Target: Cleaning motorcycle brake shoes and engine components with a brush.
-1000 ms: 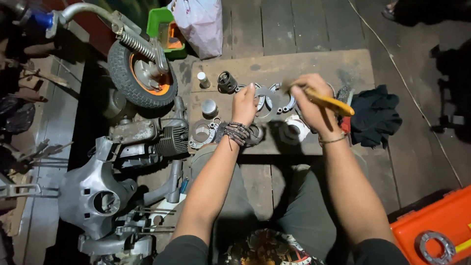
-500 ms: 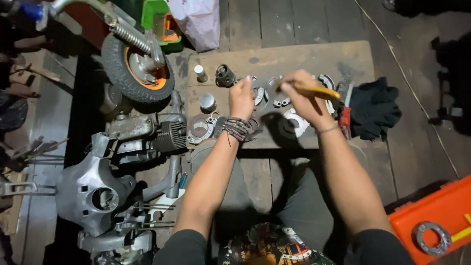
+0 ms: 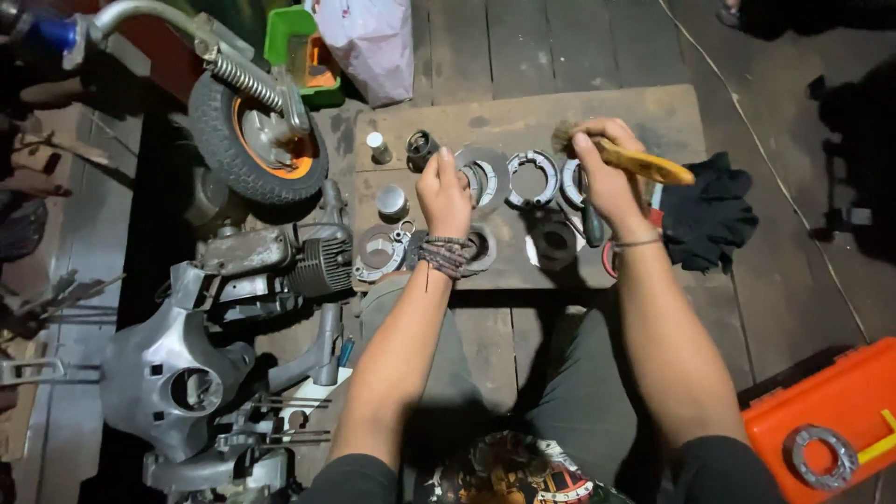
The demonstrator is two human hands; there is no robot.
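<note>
Knees in grey trousers frame the near edge of a wooden board lying on the plank floor, spread with metal rings and small engine parts. Left hand, a beaded bracelet at its wrist, presses with closed fingers on a round metal plate near the board's middle, just beside a pair of brake shoes. Right hand grips a yellow-handled brush, its bristles over the board's far part; farther left stand a small wheel and a pink bag
</note>
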